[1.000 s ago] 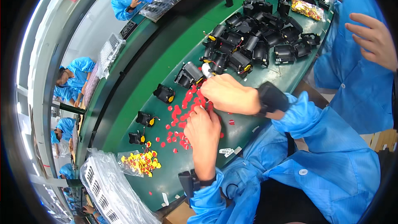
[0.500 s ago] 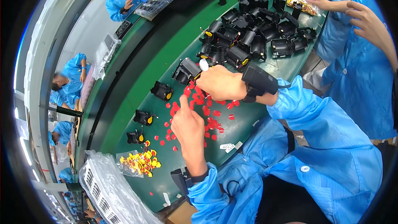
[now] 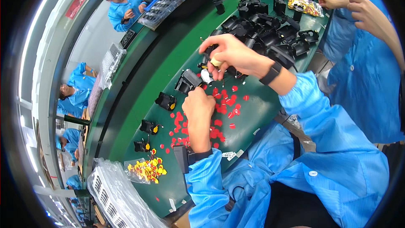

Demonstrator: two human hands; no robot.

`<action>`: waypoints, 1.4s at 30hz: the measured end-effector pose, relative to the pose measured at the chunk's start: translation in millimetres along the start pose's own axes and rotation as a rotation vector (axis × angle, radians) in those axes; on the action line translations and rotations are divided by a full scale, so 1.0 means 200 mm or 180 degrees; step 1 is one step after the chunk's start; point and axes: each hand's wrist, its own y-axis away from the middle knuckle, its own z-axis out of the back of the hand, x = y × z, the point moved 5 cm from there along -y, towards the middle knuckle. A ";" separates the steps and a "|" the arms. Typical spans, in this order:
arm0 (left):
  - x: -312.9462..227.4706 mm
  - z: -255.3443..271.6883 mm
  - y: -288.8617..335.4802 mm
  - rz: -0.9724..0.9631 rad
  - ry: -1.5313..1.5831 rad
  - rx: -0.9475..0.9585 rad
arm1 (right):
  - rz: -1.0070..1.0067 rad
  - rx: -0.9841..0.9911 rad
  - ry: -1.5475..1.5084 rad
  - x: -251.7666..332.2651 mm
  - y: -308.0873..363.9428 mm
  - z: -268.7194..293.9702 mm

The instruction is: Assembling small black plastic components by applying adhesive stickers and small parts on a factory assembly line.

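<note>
My left hand (image 3: 198,106) is closed, knuckles up, at the near end of a black plastic housing (image 3: 188,82); its fingertips are hidden. Just right of that, my right hand (image 3: 237,57) is raised with curled fingers. A small cream-coloured piece (image 3: 216,62) shows at its fingers, with something dark behind it that I cannot make out. Below the right hand, a white oval piece (image 3: 206,76) stands beside the housing. Many red round pieces (image 3: 217,123) lie scattered around my left forearm. A yellow-and-red heap of small pieces (image 3: 147,169) lies on a clear bag.
A large pile of black housings (image 3: 270,33) covers the far bench. Single housings (image 3: 165,101) stand along its left edge. A plastic-wrapped white tray (image 3: 110,194) is near left. Another person's hand (image 3: 333,2) is by a bag of yellow pieces (image 3: 305,6) at right.
My right hand has lifted and turned, moving away from the red pieces. My left hand has moved up and right to the housing, its pointing index finger now curled in.
</note>
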 end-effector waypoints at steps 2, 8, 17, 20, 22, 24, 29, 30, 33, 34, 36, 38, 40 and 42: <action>0.00 0.05 0.02 0.0025 0.0046 -0.0058 | -0.0267 0.0123 0.0311 -0.06 -0.10 -0.01; 0.15 0.13 0.17 0.0195 0.0542 -0.1044 | -0.0574 0.0403 0.1119 -0.18 -0.27 -0.04; 0.41 0.12 0.69 0.0527 0.3420 -0.1636 | -0.0962 -0.0409 -0.0792 -0.09 -0.13 -0.11; 0.43 0.10 0.80 0.0644 0.3552 -0.1646 | -0.0856 0.0021 -0.0136 -0.15 -0.19 -0.17; 0.46 0.06 0.84 0.0565 0.3626 -0.1706 | -0.0303 0.0503 0.1826 -0.14 -0.23 -0.22; 0.46 0.06 0.89 0.0411 0.3405 -0.1663 | 0.0609 0.0933 0.3791 -0.09 -0.20 -0.28; 0.45 0.04 0.99 0.0274 0.3146 -0.1578 | 0.2181 0.2536 0.6169 -0.19 -0.05 -0.41; 0.44 0.05 1.00 0.0276 0.3154 -0.1575 | 0.2266 0.2719 0.6553 -0.24 -0.04 -0.41; 0.44 0.05 1.03 0.0294 0.3130 -0.1641 | 0.2502 0.2393 0.7051 -0.34 -0.05 -0.37; 0.44 0.05 1.04 0.0266 0.3093 -0.1645 | 0.2765 0.2259 0.7041 -0.36 -0.05 -0.37; 0.43 0.05 1.04 0.0297 0.3153 -0.1658 | 0.2368 0.2533 0.7002 -0.38 -0.06 -0.36; 0.42 0.05 1.04 0.0202 0.3233 -0.1642 | 0.2303 0.2711 0.7111 -0.37 -0.07 -0.36; 0.40 0.06 1.05 0.0160 0.3280 -0.1617 | 0.2458 0.2901 0.7194 -0.37 -0.08 -0.34; 0.39 0.06 1.06 0.0127 0.3269 -0.1586 | 0.2502 0.3078 0.6920 -0.36 -0.11 -0.31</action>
